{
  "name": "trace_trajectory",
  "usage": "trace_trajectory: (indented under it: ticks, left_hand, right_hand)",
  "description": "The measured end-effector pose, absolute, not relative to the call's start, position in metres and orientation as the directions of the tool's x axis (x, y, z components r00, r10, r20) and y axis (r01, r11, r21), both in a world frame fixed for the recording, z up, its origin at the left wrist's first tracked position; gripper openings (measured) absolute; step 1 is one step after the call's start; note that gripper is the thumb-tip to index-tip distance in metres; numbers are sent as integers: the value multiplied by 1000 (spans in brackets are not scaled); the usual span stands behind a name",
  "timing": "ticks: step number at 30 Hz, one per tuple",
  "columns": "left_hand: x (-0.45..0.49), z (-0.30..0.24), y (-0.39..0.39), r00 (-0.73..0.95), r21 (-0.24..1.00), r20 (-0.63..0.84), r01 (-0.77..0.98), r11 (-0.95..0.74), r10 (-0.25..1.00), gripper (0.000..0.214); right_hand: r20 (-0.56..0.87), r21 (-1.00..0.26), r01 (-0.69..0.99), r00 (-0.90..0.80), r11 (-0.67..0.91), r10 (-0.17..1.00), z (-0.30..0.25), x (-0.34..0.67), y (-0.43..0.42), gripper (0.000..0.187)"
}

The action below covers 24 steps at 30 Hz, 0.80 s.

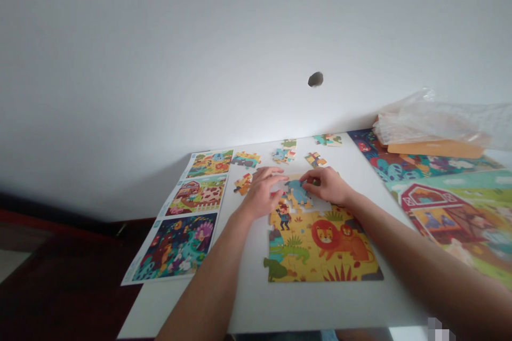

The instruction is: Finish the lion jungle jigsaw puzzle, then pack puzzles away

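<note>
A partly joined jigsaw [320, 248] with a lion and green plants lies on the white table [280, 303]. At its upper edge sits a blue elephant piece [298, 192]. My left hand [262, 192] rests beside that piece with its fingers curled onto the puzzle's top left. My right hand [328, 184] presses its bent fingers on the elephant piece from the right. Both forearms reach in from the bottom of the view.
Loose puzzle pieces [284, 154] lie scattered behind the hands. A reference sheet [188, 224] with three pictures lies at the left. Finished puzzles [448, 208] cover the right side, with a cardboard box [436, 148] and a clear plastic bag [436, 117] on them. A white wall rises behind.
</note>
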<state>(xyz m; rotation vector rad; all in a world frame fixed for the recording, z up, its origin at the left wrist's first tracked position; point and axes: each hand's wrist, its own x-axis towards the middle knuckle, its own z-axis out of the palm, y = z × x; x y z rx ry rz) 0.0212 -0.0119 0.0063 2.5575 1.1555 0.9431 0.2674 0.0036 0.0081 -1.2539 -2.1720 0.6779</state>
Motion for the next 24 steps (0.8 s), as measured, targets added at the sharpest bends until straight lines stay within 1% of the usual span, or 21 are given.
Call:
trace_trajectory:
  ticks: [3, 5, 7, 11, 14, 20, 24]
  left_hand:
    - [23, 4, -12, 541, 382, 410, 629, -677, 735, 29]
    - [24, 3, -12, 567, 381, 378, 625, -681, 732, 29]
    - [24, 2, -11, 576, 383, 360, 626, -680, 733, 30]
    - [23, 1, -11, 573, 383, 357, 631, -675, 738, 36]
    - [23, 1, -10, 575, 380, 353, 633, -675, 738, 40]
    - [24, 1, -9, 580, 387, 328, 637, -667, 745, 40]
    - [24, 1, -9, 587, 387, 325, 633, -670, 742, 41]
  right_hand:
    - [240, -594, 634, -448, 495, 861, 7, 267, 4, 20]
    - [240, -585, 644, -443, 493, 864, 7, 267, 4, 19]
    - [216, -622, 640, -414, 452, 884, 9, 267, 4, 19]
    - [132, -737, 602, -318, 307, 939, 12, 267, 3, 20]
    - [103, -769, 584, -287, 259, 952, 13, 266, 2, 19]
    - [130, -678, 655, -341, 334, 931, 10, 262, -3, 16]
    - [151, -641, 667, -375, 379, 915, 9, 262, -3, 16]
